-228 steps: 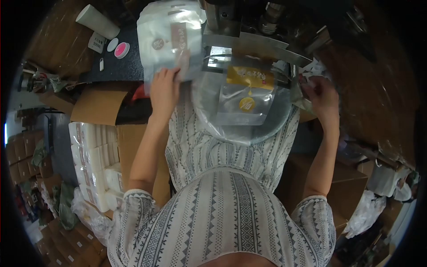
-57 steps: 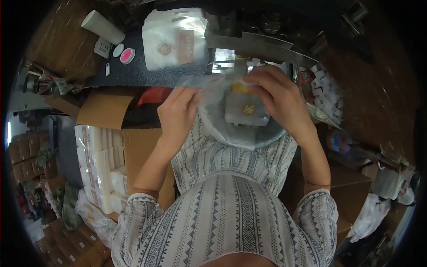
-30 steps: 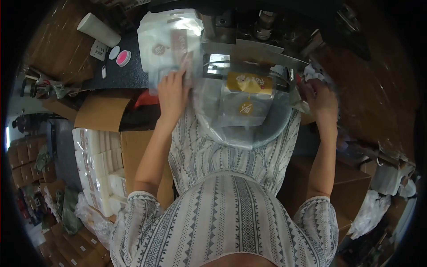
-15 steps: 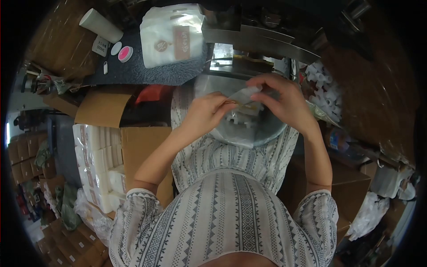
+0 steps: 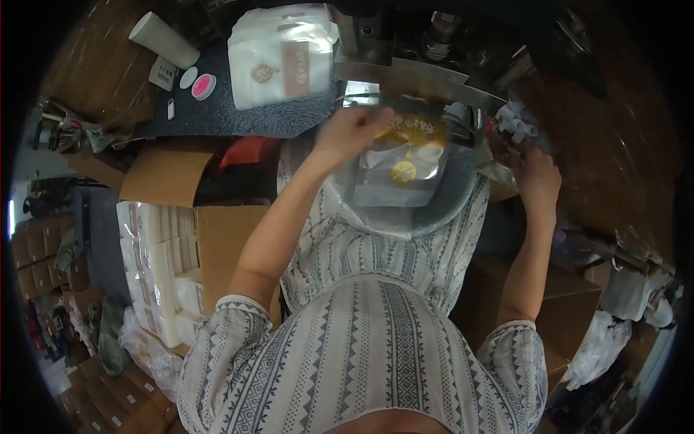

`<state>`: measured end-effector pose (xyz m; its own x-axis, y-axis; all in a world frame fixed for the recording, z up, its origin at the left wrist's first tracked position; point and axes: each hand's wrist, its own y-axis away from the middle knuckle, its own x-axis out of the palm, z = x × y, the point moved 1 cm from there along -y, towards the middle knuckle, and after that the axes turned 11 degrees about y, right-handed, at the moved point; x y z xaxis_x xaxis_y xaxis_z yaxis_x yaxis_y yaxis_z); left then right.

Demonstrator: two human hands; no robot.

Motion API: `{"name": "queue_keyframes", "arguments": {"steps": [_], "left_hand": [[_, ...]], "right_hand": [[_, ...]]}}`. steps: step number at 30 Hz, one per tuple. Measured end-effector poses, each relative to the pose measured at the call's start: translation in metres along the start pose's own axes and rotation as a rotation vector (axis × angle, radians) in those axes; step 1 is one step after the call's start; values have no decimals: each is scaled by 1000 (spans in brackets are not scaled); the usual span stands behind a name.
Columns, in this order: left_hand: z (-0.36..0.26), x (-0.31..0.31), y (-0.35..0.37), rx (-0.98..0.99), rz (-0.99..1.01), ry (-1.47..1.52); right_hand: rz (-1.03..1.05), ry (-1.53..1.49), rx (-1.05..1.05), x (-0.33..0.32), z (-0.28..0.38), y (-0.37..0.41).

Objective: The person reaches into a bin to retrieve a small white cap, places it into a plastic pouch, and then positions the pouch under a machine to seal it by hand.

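My left hand (image 5: 352,135) is closed, its fingertips at the upper left edge of a plastic pouch (image 5: 403,172) with a yellow printed top and a round yellow mark. The pouch hangs above a round basin (image 5: 459,189) lined with clear plastic on my lap. To the right, my right hand (image 5: 536,177) is at a bag holding small white plastic spouts (image 5: 517,121). Its fingers are bent toward the spouts, dark and smeared, so their grip does not show.
A metal machine (image 5: 434,76) stands just beyond the pouch. At the back left, a stack of white pouches (image 5: 271,61) lies on a grey fluffy cloth (image 5: 282,124). An open carton (image 5: 238,246) with packed white pouches (image 5: 155,267) is on the left. A white cup (image 5: 164,41) lies behind.
My right hand has let go of the pouch and moved right to the spouts. My left hand has moved up and slightly right, and the pouch's printed face now shows flat.
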<state>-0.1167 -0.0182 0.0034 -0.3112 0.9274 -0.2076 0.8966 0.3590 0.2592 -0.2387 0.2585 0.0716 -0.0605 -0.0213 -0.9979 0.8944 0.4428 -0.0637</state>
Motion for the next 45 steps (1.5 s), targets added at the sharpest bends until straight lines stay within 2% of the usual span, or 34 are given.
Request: {"name": "queue_keyframes", "arguments": {"steps": [2, 3, 5, 6, 7, 10, 12, 13, 14, 16, 17, 19, 20, 22, 23, 25, 26, 28, 29, 31, 32, 34, 35, 36, 37, 38, 39, 40, 41, 43, 44, 45], "left_hand": [[-3, -45, -9, 381, -424, -292], [10, -60, -10, 374, -420, -292], [44, -74, -15, 599, -618, -1183], [51, -60, 1, 580, -514, -1120], [50, -57, 13, 584, -512, -1122], [40, -65, 40, 617, -442, -960], [30, -82, 51, 270, -413, -819], [26, -78, 58, 396, -551, -613], [21, -71, 65, 394, -556, -611], [9, -59, 79, 444, -515, -610], [3, -51, 85, 436, -510, -611], [-12, -35, 88, 569, -478, -518], [-19, -31, 91, 571, -481, -520], [-30, -25, 95, 551, -393, -559], [-29, -23, 94, 552, -394, -560], [-24, -16, 90, 625, -154, -459], [-18, -11, 86, 625, -153, -458], [-8, 3, 72, 537, 37, -272], [-11, 8, 66, 538, 37, -270], [-17, 16, 49, -78, 121, 184], [-15, 17, 35, -78, 122, 186], [-12, 20, 12, -155, 89, 490], [-17, 28, 10, -220, -19, 740], [-15, 28, 8, -219, -17, 742], [-11, 27, 6, -225, 25, 709], [-8, 25, 4, -231, 66, 676], [-5, 20, 5, -235, 65, 674], [-3, 12, 8, -130, 83, 421], [-3, 1, 7, -15, 101, 166], [-10, -39, 1, 289, -256, -195], [2, -65, -14, 468, -431, -480], [18, -80, -25, 641, -600, -769]], "right_hand": [[42, 77, 8, 9, -7, -16], [55, 28, -66, 12, -7, -18], [62, -22, -140, 22, -13, -25], [131, -111, -151, 30, -18, -31], [205, -202, -159, 33, -20, -33], [227, -132, -140, 24, -17, -32], [179, -238, -73, 17, -15, -26], [124, -350, -7, 11, -11, -23], [124, -348, -12, 4, -5, -20], [151, -805, -73, -13, 26, -12], [160, -806, -70, -16, 43, -7], [-8, -803, -495, -24, 75, -1], [-11, -804, -499, -24, 84, -1], [-203, -708, -750, -22, 95, 1], [-203, -709, -751, -21, 96, 1], [-82, -759, -804, -18, 99, 1], [-81, -759, -803, -16, 98, 1], [89, -855, -610, -9, 93, -2], [89, -852, -610, -4, 89, -3], [-96, -854, -407, 6, 77, -7], [-96, -852, -408, 3, 71, -6], [-18, -742, -384, -7, 59, 0], [-16, -741, -381, -9, 53, 5], [-40, -597, -321, -11, 46, 9], [-64, -454, -262, -11, 40, 10], [-64, -454, -263, -8, 31, 5], [-55, -135, -107, 1, 19, -1], [-41, 184, 49, 9, 9, -2], [-45, 181, 52, 17, 4, -3], [-2, 62, 63, 29, -4, -11], [7, 63, 63, 33, -8, -14], [7, -15, -27, 37, -9, -18]]}}
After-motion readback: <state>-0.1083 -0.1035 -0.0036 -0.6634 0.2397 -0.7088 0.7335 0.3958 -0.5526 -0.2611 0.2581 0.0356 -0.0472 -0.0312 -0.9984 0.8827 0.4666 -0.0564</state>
